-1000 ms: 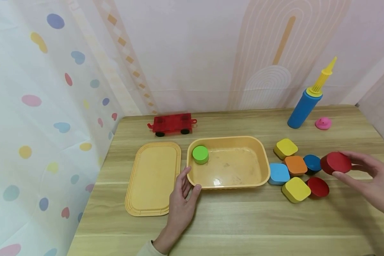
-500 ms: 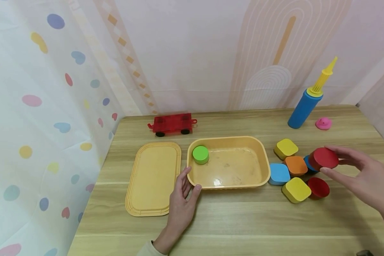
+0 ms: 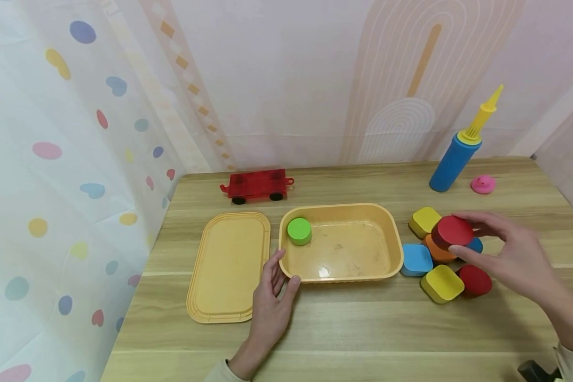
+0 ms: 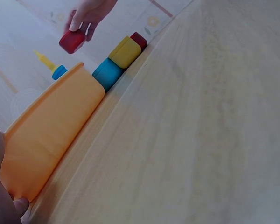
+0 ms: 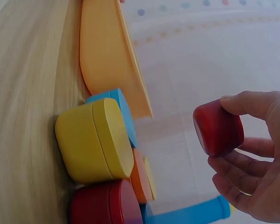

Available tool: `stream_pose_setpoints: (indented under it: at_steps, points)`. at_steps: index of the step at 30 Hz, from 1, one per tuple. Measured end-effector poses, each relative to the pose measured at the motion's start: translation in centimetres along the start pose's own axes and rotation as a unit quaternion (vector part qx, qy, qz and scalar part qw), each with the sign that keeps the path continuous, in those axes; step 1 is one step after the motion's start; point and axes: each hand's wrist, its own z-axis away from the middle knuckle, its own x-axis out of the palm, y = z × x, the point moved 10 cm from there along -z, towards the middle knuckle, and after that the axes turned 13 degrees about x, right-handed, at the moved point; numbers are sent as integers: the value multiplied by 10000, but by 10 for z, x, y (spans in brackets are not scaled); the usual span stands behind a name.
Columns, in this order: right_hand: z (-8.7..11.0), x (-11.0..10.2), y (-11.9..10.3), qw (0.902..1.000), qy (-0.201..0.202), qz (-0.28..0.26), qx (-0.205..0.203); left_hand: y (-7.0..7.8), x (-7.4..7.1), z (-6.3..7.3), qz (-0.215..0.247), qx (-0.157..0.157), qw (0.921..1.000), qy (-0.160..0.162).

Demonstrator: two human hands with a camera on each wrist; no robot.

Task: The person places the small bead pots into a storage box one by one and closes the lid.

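Left hand (image 3: 273, 310) nearest me, thumb and fingers pinching the near left corner of a yellow-orange tub (image 3: 353, 246) on the wooden table (image 3: 353, 329). Just beside it lies a flat yellow lid (image 3: 226, 268).

Over to the person's right, a rounded yellow block (image 3: 442, 284) sits closest in a cluster, with a red block (image 3: 475, 280) right next to it. Above that group, the right hand (image 3: 511, 260) pinches a round-topped red piece (image 3: 452, 231) between thumb and fingers, held in the air and clear of everything below. From the head view it partly covers an orange block (image 3: 436, 255) and a blue one (image 3: 476, 245). A light blue block (image 3: 417, 260) stands just beside the tub's right end, and a second yellow block (image 3: 424, 220) is at the far side of the cluster.

Inside the tub, a green round piece (image 3: 299, 229) sits towards the left end.

Further back are a red toy trailer (image 3: 258, 184) on black wheels, a blue-and-yellow pump (image 3: 451, 164) with its tip up, and a small pink duck (image 3: 483, 184) near the pump. Behind everything hangs a patterned cloth (image 3: 286, 79).
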Motion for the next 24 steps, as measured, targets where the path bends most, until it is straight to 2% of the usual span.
stream_pose_setpoints:
  at_steps: [9, 16, 24]
  points:
    - [-7, 22, -21, 9990, -401, 15, -220, -1, 0, 1, -58, -61, 10000, 7]
    - [-9, 41, -40, 9967, -511, -125, -613, -1, 0, 1, -89, -53, 9999, 0]
    - [-14, 66, -52, 9942, -715, -261, -761, -1, 0, 0, -93, -38, 9999, -9]
